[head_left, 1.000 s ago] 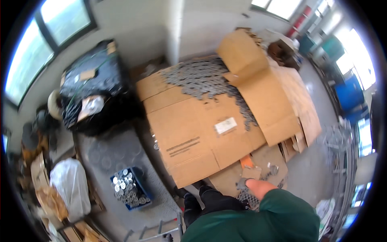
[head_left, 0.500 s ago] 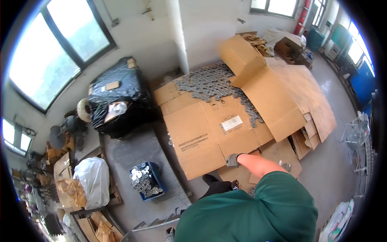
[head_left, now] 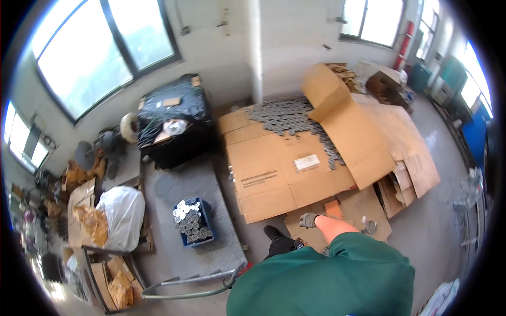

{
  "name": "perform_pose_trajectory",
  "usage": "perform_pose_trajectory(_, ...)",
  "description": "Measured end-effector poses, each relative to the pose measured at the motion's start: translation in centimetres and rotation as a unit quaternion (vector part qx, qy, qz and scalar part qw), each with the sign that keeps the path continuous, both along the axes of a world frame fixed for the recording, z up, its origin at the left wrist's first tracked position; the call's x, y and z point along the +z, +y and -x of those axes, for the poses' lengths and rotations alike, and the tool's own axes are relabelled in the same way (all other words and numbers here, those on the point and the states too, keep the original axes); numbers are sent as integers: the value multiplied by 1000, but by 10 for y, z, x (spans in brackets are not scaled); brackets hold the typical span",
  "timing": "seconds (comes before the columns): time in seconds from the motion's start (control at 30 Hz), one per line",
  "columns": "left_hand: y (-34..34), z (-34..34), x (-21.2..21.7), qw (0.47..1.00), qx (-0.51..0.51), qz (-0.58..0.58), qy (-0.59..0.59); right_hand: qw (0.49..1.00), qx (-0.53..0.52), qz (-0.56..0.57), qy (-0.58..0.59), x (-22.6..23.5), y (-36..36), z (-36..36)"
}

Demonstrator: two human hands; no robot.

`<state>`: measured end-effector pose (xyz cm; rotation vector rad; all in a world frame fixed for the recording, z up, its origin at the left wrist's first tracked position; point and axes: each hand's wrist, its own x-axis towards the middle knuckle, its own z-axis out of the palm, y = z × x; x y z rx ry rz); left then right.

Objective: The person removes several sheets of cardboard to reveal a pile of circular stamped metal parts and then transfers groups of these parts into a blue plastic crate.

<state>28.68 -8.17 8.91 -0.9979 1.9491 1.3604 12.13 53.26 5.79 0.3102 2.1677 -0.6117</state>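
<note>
My right hand [head_left: 309, 220], in a grey glove, hangs over the lower cardboard sheets [head_left: 348, 205] by the near edge of a big cardboard sheet [head_left: 269, 195]. Its fingers look curled, and nothing shows in them. My left hand is out of view, hidden by my green-shirted body. To my left stands a flat platform cart [head_left: 164, 210] with a bent metal handle [head_left: 184, 295]. On it sits a blue bin [head_left: 212, 227] heaped with round silvery metal parts [head_left: 192, 224]. Many similar grey parts [head_left: 287, 115] cover the far end of the big sheet, partly under a raised cardboard flap [head_left: 358, 131].
A black-wrapped load [head_left: 179, 139] stands beyond the bin, below the window. At the left are a white plastic sack [head_left: 122, 218] and a frame crate [head_left: 87, 274] with brown paper. Loose wooden boards [head_left: 406, 142] and open boxes [head_left: 382, 87] lie at the far right.
The view has tilted, so the scene sits lower and farther right. My left hand, at the lower edge before, has gone out of sight; more of the cart's handle shows.
</note>
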Motion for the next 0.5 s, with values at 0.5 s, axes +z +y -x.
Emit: perform_pose_trajectory(0.5,272,343,53,921,-377,-10,92,628,-724,-144,247,-130,336,-236)
